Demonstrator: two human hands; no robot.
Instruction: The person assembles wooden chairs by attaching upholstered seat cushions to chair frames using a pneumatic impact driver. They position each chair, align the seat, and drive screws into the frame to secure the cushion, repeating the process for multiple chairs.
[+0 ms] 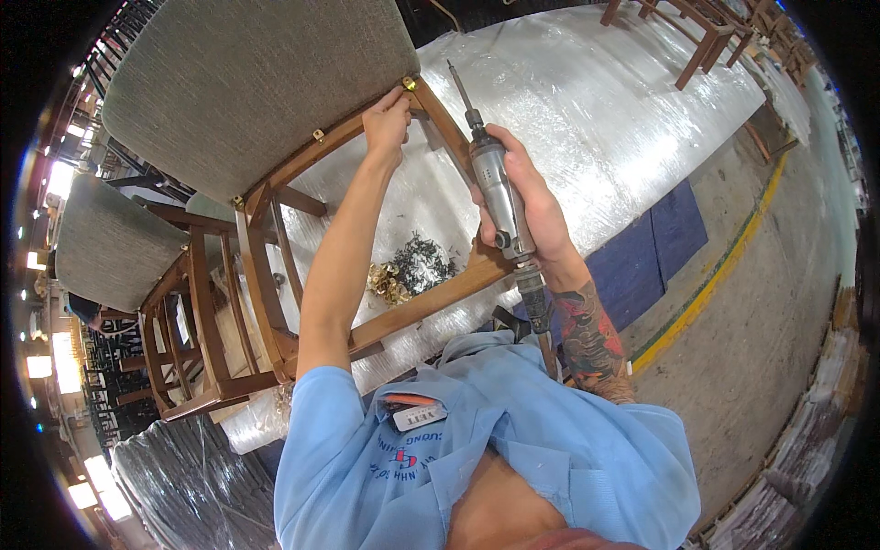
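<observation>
The left hand (388, 117) pinches a brass fitting (409, 84) at the chair (275, 110) frame corner. The right hand (527, 206) grips the driver (495, 183), bit raised clear. Two fittings already sit along the rail; this one appears undriven.

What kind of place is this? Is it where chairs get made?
Most likely a furniture workshop or factory. A wooden chair frame lies on a plastic-wrapped bench, the right hand grips an air screwdriver, and more chairs stand behind.
</observation>
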